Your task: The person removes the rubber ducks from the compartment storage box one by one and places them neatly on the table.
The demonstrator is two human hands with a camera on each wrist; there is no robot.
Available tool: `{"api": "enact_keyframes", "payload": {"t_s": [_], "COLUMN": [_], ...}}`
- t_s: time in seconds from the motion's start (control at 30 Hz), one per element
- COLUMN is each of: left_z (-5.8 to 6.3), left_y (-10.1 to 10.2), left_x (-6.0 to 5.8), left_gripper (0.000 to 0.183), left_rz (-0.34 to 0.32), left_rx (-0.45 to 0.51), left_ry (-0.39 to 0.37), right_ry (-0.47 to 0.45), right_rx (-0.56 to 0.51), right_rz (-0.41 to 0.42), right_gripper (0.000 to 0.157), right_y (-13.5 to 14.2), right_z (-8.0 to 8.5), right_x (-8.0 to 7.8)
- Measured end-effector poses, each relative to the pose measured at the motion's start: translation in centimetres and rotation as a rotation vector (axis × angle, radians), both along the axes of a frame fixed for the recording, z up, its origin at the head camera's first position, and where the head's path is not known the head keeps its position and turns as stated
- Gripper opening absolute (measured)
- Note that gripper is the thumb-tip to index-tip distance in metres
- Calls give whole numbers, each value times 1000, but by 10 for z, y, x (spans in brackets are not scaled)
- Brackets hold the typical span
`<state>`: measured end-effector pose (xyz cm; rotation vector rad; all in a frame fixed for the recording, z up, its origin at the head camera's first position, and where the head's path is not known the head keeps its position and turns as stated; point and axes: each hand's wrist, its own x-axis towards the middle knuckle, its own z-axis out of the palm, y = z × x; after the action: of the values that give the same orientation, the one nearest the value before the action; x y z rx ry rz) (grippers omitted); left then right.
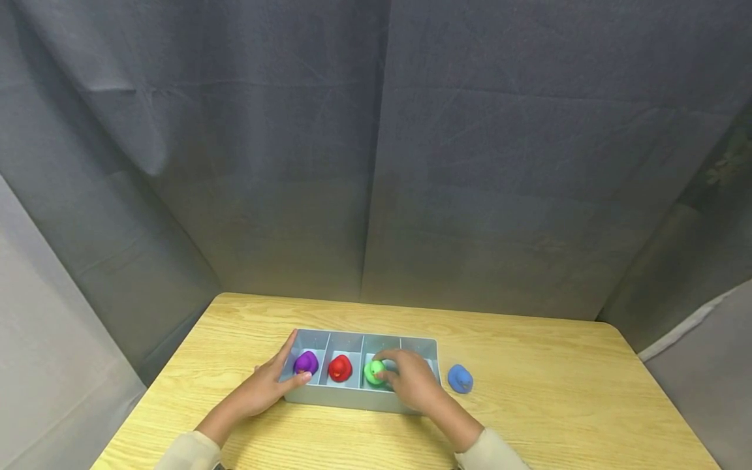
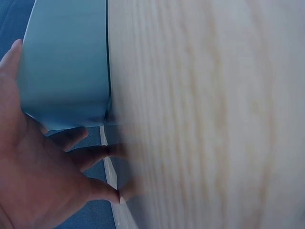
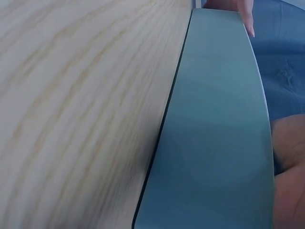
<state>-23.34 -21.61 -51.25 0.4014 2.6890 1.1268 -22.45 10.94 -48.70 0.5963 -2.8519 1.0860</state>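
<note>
A grey-blue divided tray [image 1: 346, 396] sits on the table. My left hand [image 1: 263, 388] rests at its left end, thumb over the front rim and the other fingers spread along the end wall. In the left wrist view those fingers [image 2: 78, 157] reach past the tray's corner. Reaching over the front wall, my right hand [image 1: 416, 384] pinches a green rubber duck [image 1: 371, 375] between thumb and fingers in the third compartment from the left. A purple rubber duck [image 1: 305, 361] lies in the leftmost compartment, a red one [image 1: 340, 369] in the second. The right hand partly covers the rightmost compartment.
A blue rubber duck [image 1: 460, 378] lies on the wooden table [image 1: 546, 385], just right of the tray. Grey curtains [image 1: 470, 196] hang behind the table's back edge, and pale panels [image 1: 47, 346] stand at both sides.
</note>
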Motion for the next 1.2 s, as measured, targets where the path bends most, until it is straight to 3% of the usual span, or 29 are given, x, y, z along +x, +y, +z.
{"api": "enact_keyframes", "payload": {"t_s": [1.2], "left_z": [-5], "left_y": [-1], "left_x": [-1], "left_gripper": [94], "left_rz": [2], "left_rx": [0], "left_ry": [7], "right_ry": [24], "right_rx": [-67], "right_rz": [1], "right_gripper": [24], "right_y": [15], "right_z": [33], "right_x": [3]}}
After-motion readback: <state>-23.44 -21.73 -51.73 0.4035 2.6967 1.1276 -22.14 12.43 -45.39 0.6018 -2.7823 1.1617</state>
